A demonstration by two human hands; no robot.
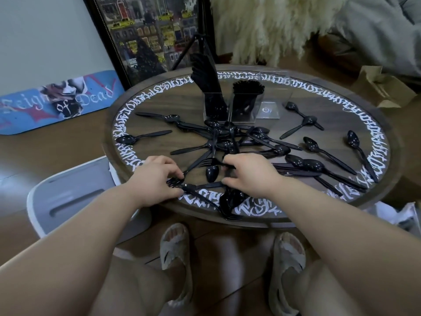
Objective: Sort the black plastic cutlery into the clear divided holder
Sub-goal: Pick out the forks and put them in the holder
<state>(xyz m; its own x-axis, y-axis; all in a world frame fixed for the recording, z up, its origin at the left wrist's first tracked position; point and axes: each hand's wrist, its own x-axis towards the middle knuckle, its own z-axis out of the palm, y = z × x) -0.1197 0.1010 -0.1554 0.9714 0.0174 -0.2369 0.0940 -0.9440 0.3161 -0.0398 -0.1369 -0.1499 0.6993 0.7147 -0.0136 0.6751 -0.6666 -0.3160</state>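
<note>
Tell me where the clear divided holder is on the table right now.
In the head view, the clear divided holder stands upright at the far middle of the round table, just beyond the tangled pile of black cutlery.

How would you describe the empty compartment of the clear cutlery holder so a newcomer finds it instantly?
Start at the round dark wooden table with white lettering. At its far side stands the clear plastic divided holder. Its right-hand compartment is the one showing only bare clear plastic, whereas the two beside it are packed with upright black cutlery.
</note>
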